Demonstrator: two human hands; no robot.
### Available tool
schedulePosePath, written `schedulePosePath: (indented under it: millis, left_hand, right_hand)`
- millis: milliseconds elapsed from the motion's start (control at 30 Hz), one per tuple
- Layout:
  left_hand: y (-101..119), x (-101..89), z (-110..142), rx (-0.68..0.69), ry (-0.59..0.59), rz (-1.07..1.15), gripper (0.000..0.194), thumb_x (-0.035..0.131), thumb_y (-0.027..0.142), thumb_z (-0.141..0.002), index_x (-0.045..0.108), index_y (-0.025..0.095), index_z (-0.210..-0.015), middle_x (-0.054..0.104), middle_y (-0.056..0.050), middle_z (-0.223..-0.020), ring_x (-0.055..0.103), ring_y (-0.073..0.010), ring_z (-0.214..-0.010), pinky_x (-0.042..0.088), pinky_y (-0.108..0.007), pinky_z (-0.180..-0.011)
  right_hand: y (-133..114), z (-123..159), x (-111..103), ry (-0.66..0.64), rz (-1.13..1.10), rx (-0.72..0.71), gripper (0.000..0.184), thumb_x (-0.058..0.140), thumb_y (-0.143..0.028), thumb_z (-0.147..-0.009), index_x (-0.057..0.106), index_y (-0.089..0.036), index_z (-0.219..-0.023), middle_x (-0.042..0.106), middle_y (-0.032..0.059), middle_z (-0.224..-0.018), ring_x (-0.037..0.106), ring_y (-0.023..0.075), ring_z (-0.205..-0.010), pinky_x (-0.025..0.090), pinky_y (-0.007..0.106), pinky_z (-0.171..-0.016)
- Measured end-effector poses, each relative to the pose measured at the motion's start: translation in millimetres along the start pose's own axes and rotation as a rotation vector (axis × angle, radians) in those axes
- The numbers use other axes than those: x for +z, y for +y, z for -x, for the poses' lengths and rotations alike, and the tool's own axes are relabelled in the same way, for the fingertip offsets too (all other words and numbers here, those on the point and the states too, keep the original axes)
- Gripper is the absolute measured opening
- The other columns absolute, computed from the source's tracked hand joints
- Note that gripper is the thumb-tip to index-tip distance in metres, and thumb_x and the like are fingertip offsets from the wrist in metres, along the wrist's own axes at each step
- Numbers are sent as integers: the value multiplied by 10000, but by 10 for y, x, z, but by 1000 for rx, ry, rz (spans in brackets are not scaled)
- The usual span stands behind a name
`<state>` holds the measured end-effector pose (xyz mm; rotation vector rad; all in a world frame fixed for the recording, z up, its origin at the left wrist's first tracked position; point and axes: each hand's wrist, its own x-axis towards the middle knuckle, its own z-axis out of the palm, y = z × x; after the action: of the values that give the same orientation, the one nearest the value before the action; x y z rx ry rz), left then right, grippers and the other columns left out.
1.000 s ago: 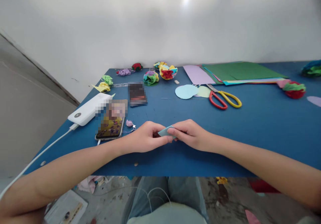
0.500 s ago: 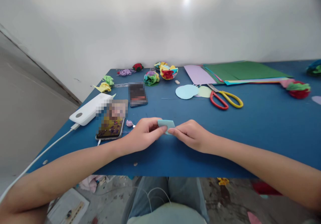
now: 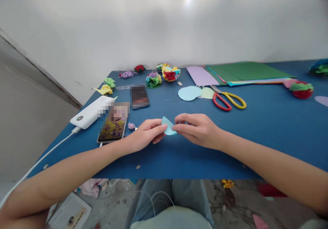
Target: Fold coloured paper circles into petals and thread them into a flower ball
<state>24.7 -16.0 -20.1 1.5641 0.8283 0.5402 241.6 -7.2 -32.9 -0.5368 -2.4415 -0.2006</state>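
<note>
Between my hands, above the blue table (image 3: 266, 119), is a small folded piece of light blue paper (image 3: 169, 128), roughly wedge-shaped. My left hand (image 3: 147, 133) pinches its left side, thumb on the near face and fingers behind. My right hand (image 3: 202, 130) has its thumb and fingertips closed on the right edge. Beyond them lies a light blue paper circle (image 3: 189, 93), overlapping a pale green circle (image 3: 207, 93). Scissors (image 3: 227, 99) with one red and one yellow handle rest beside the circles.
A white power bank (image 3: 89, 112) with a cable and a phone (image 3: 114, 124) lie to the left, near a dark, blurred rectangle (image 3: 139, 97). Crumpled paper flowers (image 3: 171, 73) stand along the back. Stacked coloured sheets (image 3: 251, 72) lie back right, near a red-green flower (image 3: 302, 89).
The folded paper has turned between my hands, from a flat strip to a wedge pointing up. My right hand has opened its grip somewhat and shifted its fingers along the edge.
</note>
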Motion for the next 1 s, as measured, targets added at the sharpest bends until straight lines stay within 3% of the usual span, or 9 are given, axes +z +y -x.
schedulePosePath:
  millis: [267, 400, 500, 600, 700, 833, 1000]
  left_hand:
    - [7, 6, 7, 2, -56, -88, 312, 373, 387, -882, 465, 141, -715, 413, 38, -549, 376, -73, -503, 283, -213, -499]
    - [14, 8, 6, -39, -127, -72, 280, 408, 319, -866, 462, 132, -665, 411, 35, -542, 366, -69, -507, 279, -218, -510]
    - [12, 13, 1, -83, -98, 64, 279, 422, 347, -861, 460, 130, -690, 406, 38, -513, 365, -67, -481, 240, -214, -477]
    - [14, 8, -15, -112, -26, 247, 249, 446, 342, -846, 439, 139, -702, 373, 53, -468, 352, -64, -439, 204, -214, -454]
    - [16, 0, -32, -128, -2, 324, 219, 467, 310, -826, 430, 144, -689, 364, 55, -454, 343, -61, -422, 212, -216, -451]
    - [1, -5, -41, -169, -16, 274, 256, 486, 338, -819, 442, 138, -667, 393, 43, -462, 366, -63, -428, 210, -213, -446]
    - [4, -8, -24, -105, -31, 171, 292, 468, 352, -838, 451, 131, -647, 425, 40, -477, 375, -56, -445, 211, -199, -445]
  right_hand:
    - [-120, -48, 83, 73, -484, 313, 86, 487, -226, -859, 551, -174, -884, 518, 63, -937, 525, 96, -722, 471, 227, -630]
    - [-163, -79, 96, 59, -582, 375, 88, 471, -224, -868, 535, -164, -865, 540, 66, -932, 529, 104, -734, 479, 241, -647]
    - [-167, -76, 68, 32, -608, 409, 121, 400, -195, -896, 515, -165, -924, 562, 64, -909, 527, 104, -725, 475, 242, -658]
    - [-124, -51, 49, 36, -541, 335, 194, 358, -146, -893, 482, -168, -1041, 561, 82, -983, 540, 115, -789, 475, 258, -703]
    - [-65, -27, 54, 59, -337, 192, 194, 428, -150, -860, 505, -178, -1035, 551, 89, -1053, 546, 133, -878, 470, 257, -728]
    - [-30, -15, 44, 84, -116, 71, 123, 454, -176, -866, 550, -188, -942, 600, 60, -952, 562, 116, -813, 463, 234, -712]
    - [-42, -21, -14, 108, 84, -53, 124, 465, -155, -861, 552, -178, -945, 630, 59, -887, 570, 121, -754, 466, 251, -690]
